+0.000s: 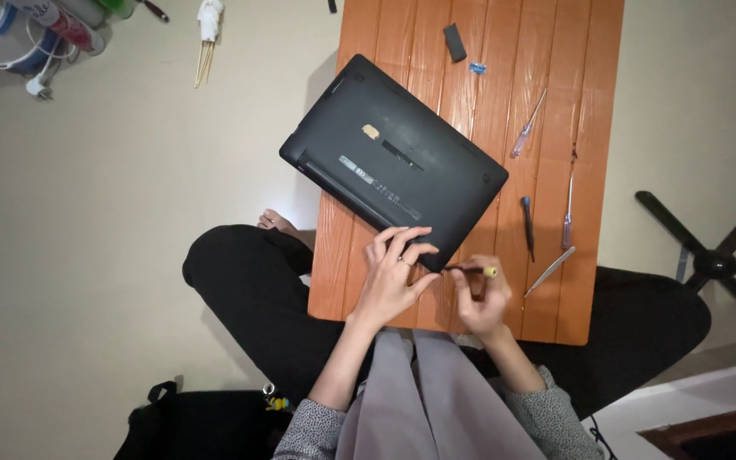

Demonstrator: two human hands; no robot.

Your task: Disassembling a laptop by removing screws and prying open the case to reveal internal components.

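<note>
The black laptop (393, 162) is hanging over the counter (555, 281) edge while the left hand (393, 277) is pressing its corner, fingers spread wide, and the right hand (480, 298) is holding a small screwdriver (470, 271).

A small tan sticker (370, 131) is sitting on the black underside of the laptop (436, 183), and a narrow grey-and-white label strip (378, 182) is running along its near edge. A tiny blue packet (478, 68) is lying on the orange tabletop (585, 102) beyond it.

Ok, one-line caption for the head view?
Left hand steadies upturned black laptop on orange table; right hand holds a small screwdriver.
</note>
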